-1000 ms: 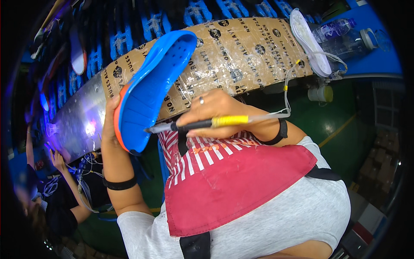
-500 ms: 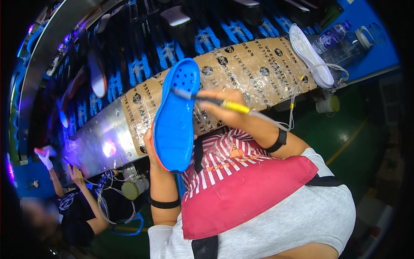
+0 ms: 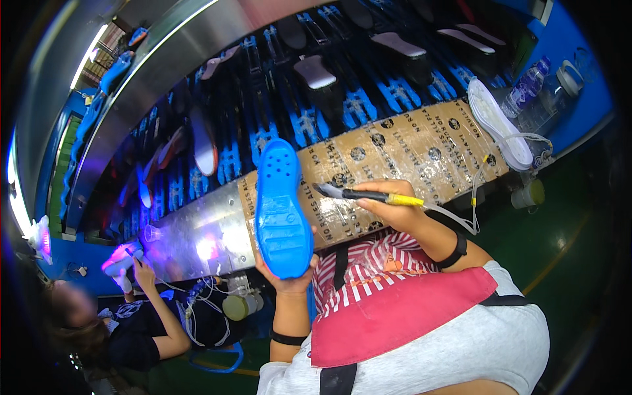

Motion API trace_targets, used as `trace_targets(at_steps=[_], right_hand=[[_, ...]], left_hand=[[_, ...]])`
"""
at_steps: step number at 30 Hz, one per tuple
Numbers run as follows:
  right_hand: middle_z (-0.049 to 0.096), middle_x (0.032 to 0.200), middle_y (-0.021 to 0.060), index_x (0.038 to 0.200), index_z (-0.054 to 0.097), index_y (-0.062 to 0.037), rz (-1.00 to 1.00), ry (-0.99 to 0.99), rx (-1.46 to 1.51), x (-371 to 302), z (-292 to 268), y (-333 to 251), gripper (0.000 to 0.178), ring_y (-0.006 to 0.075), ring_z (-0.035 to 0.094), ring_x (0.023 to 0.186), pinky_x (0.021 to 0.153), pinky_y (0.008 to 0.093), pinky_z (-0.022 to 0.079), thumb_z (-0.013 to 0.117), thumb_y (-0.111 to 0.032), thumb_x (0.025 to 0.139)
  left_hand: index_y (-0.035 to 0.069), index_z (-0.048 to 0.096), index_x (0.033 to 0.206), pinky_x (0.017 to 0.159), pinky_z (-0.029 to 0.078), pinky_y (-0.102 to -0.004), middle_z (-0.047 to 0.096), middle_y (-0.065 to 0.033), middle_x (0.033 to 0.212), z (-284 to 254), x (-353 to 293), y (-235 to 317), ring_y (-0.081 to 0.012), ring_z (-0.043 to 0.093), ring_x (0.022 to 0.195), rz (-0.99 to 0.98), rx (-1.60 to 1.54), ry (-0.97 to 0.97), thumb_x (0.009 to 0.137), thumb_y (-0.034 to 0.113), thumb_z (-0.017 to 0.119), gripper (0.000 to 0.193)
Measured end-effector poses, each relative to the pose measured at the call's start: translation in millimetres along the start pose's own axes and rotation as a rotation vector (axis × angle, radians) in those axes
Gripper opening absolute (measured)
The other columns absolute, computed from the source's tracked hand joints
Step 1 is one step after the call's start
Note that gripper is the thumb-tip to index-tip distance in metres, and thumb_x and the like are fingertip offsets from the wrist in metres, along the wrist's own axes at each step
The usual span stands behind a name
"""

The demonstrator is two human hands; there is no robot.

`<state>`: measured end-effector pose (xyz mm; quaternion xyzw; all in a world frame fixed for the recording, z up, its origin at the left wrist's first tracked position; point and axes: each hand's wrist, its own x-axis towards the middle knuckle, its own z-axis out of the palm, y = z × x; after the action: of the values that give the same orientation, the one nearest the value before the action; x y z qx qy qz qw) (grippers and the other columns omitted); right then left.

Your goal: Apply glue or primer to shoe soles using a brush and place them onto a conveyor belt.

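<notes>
A blue shoe sole (image 3: 284,214) stands toe-up over the work table, with small holes at its toe end and ribs near the heel. My left hand (image 3: 293,282) grips it by the heel, fingers wrapped around the edges from below. In my right hand (image 3: 394,205) is a brush (image 3: 368,195) with a black and yellow handle, held in a pinch. Its bristles (image 3: 327,190) point left toward the sole, with a gap between them. A clear hose (image 3: 454,218) runs from the handle's end off to the right.
Printed brown tape covers the table (image 3: 421,158); bare metal (image 3: 191,227) shows at its left. A white sole (image 3: 497,125), a bottle (image 3: 526,85) and a jug (image 3: 567,79) stand at right. Behind, blue racks (image 3: 309,125) carry shoe parts. At left a co-worker's hand (image 3: 145,271) holds a shoe.
The brush has come off the sole's toe area and now sits right of it. My left hand has turned the sole more upright. The view has shifted, showing more of the racks.
</notes>
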<state>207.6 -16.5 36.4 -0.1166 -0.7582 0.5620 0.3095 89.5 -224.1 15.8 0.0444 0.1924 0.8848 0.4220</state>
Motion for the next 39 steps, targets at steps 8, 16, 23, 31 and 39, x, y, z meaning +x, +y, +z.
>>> trace_targets(at_steps=[8,16,23,31,39], right_hand=[[0.064,0.076,0.0103,0.096,0.064,-0.0012,0.210,-0.012,0.060,2.6,-13.9,-16.4,0.026,0.0102,0.057,0.064,0.058,0.0231,0.044,0.067,-0.013,0.074],[0.064,0.076,0.0073,0.097,0.063,0.0010,0.196,-0.019,0.115,2.7,-11.5,-15.2,0.026,0.0072,0.055,0.063,0.056,0.0207,0.043,0.066,-0.011,0.075],[0.064,0.078,0.0073,0.097,0.064,0.0006,0.265,-0.030,0.123,3.2,-22.7,-10.9,0.025,0.0080,0.057,0.067,0.059,0.0214,0.044,0.065,-0.011,0.075],[0.064,0.074,0.0060,0.097,0.064,0.0003,0.240,-0.005,0.088,7.6,-32.9,-12.7,0.025,0.0067,0.056,0.064,0.056,0.0204,0.043,0.066,-0.010,0.075],[0.064,0.073,0.0049,0.098,0.064,0.0010,0.216,0.078,0.115,0.8,-34.2,-4.1,0.025,0.0066,0.056,0.063,0.056,0.0201,0.043,0.066,-0.009,0.075]], left_hand=[[0.004,0.020,0.136,0.091,0.041,-0.0428,0.038,-0.0231,0.128,89.1,83.0,104.1,-0.0355,0.044,0.113,0.959,1.005,-0.453,0.080,0.048,0.050,0.077],[0.014,-0.014,0.137,0.098,0.034,-0.0531,0.007,-0.0321,0.139,212.3,194.2,217.7,-0.0483,0.026,0.123,0.307,0.076,-0.438,0.091,0.047,0.030,0.072],[0.009,0.037,0.130,0.072,0.043,-0.0279,0.051,-0.0159,0.115,198.6,185.2,187.1,-0.0197,0.054,0.094,0.679,1.019,0.072,0.087,0.030,0.055,0.051],[0.007,0.039,0.130,0.092,0.037,-0.0369,0.049,-0.0248,0.119,188.3,248.2,362.2,-0.0351,0.050,0.108,1.615,2.477,0.656,0.077,0.037,0.062,0.064],[-0.001,0.053,0.111,0.085,0.040,-0.0336,0.058,-0.0195,0.102,193.9,274.6,399.4,-0.0267,0.055,0.096,1.251,2.268,0.475,0.080,0.036,0.061,0.049]])
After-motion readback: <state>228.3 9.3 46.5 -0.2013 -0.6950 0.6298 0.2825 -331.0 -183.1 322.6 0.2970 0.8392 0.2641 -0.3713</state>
